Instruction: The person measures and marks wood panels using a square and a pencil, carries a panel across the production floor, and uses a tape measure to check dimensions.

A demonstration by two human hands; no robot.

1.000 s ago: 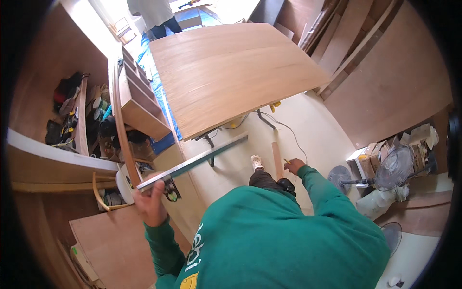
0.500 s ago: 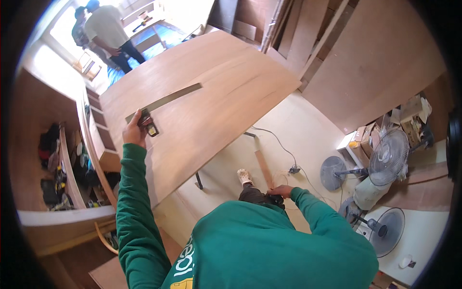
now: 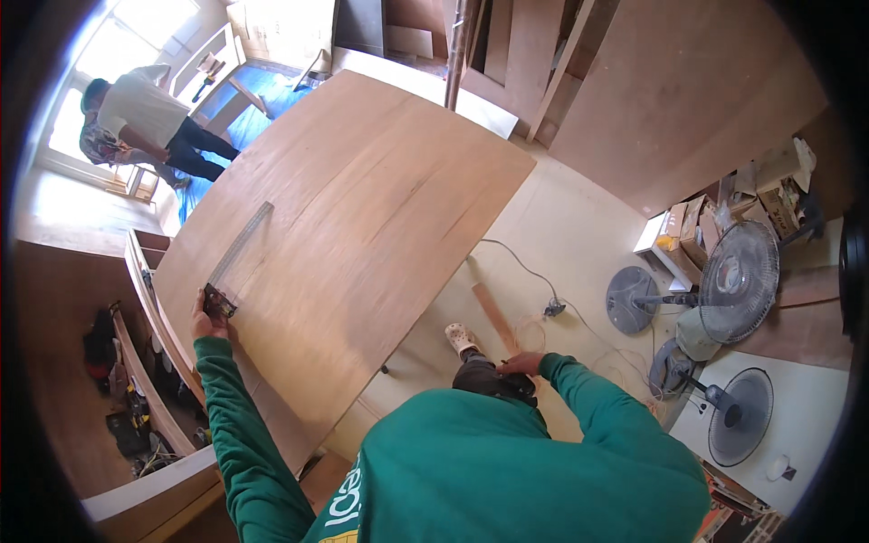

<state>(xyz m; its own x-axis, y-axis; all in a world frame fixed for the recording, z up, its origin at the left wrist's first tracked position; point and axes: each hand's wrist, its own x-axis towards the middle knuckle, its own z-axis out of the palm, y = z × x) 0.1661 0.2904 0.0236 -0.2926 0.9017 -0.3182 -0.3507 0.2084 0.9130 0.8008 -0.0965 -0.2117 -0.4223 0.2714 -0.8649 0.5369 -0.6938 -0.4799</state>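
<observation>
My left hand (image 3: 205,319) is closed around a small dark tape measure (image 3: 220,302) at the left edge of a large wooden panel (image 3: 362,208). Just beyond that hand, a flat metal ruler (image 3: 243,242) slants away over the panel; whether my fingers touch its near end cannot be made out. Low by my dark trousers, my right hand (image 3: 522,363) has its fingers curled beside a black item (image 3: 518,384) at my thigh. What those fingers hold, if anything, is hidden.
Left of the panel, an open wooden compartment (image 3: 149,385) holds several tools. Standing fans (image 3: 738,281) and cardboard boxes (image 3: 692,231) are on the right. A cable (image 3: 534,271) crosses the floor near a wood strip (image 3: 494,317). Two people (image 3: 149,118) stand at the far left.
My left hand and the tape measure have moved left and nearer. The ruler now lies farther left and points more away from me. The whole view has turned; my right hand stays by my thigh.
</observation>
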